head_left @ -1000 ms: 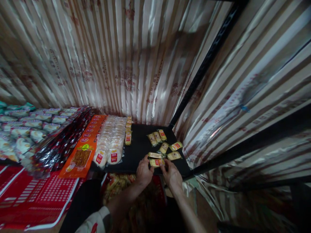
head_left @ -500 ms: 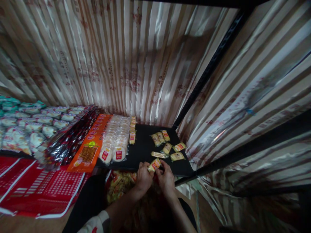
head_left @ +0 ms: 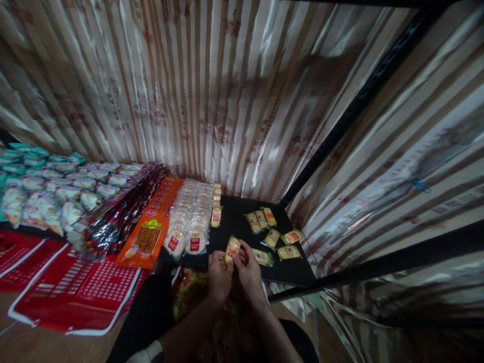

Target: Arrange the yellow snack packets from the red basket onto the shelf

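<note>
Between my two hands a small yellow wrapped snack pack (head_left: 232, 248) stands nearly upright, its red and orange label facing me. My left hand (head_left: 220, 276) grips its lower left side. On the right side, the fingers of my right hand (head_left: 247, 267) close round it. Several matching snack packs (head_left: 289, 252) lie loose on the black shelf (head_left: 238, 224), just beyond and right of my hands. A short column of the same packs (head_left: 216, 217) is lined up further back. Below my wrists, a bag of yellow packs (head_left: 189, 292) sits partly hidden in shadow.
Left of the column lie rows of round white crackers (head_left: 194, 243), an orange snack packet (head_left: 145, 239), dark shiny packets (head_left: 113, 227) and white snack bags (head_left: 43, 209). Red baskets (head_left: 83, 287) stand on the floor at left. A black frame post (head_left: 340, 126) rises at right before striped curtains (head_left: 212, 101).
The held pack has turned from slanted to nearly upright and moved slightly left, with both hands still on it. The whole view has shifted, so the shelf sits further right and lower.
</note>
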Tool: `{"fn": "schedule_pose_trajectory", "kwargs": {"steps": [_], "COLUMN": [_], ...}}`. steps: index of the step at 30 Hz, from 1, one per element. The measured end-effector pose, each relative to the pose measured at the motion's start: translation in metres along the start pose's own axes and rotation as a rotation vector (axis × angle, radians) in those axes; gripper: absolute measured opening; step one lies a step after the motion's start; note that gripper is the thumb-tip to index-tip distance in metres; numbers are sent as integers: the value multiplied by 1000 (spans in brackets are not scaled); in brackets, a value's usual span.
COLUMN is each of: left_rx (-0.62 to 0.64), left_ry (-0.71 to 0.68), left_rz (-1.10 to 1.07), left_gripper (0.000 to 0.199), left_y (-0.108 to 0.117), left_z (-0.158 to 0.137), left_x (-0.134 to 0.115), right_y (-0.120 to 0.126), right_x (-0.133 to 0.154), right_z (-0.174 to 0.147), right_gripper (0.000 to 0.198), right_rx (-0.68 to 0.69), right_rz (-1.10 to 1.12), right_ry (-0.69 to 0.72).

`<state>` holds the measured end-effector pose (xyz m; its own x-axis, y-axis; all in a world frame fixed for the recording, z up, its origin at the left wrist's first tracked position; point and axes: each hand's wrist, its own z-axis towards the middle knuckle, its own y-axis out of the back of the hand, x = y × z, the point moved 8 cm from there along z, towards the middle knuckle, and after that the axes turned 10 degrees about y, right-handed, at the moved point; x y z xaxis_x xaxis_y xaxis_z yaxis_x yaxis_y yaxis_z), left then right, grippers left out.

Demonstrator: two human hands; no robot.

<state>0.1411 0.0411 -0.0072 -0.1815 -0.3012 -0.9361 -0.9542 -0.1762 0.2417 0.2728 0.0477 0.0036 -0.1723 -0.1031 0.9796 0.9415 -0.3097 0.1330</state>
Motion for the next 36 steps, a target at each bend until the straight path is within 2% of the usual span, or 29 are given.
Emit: {"fn": "schedule_pose_trajectory", "kwargs": {"steps": [4, 9, 13, 19, 25, 36], "left_rx": [-40, -62, -14, 6, 25, 26], "left_ry": [-40, -184, -233, -254, -250, -217], "left_rz": [-8, 35, 115, 141, 116, 61], "left_gripper": [18, 50, 62, 69, 70, 74], "left_y": [6, 8, 2, 2, 2, 1], "left_z": [16, 20, 25, 36, 41, 42], "left_x": [-4, -13, -13, -16, -11, -8], "right_y": [-18, -37, -51, -67, -70, -78], "right_x": [-8, -4, 3, 0, 2, 1], "right_z": [22, 53, 69, 83, 83, 79], "right_gripper": [55, 53, 54, 53, 44, 42], "right_rx": [10, 6, 33, 77, 52, 97], "right_rz": [34, -23, -103, -230, -338, -368], "right_ry": [20, 115, 153, 194, 285, 255]}}
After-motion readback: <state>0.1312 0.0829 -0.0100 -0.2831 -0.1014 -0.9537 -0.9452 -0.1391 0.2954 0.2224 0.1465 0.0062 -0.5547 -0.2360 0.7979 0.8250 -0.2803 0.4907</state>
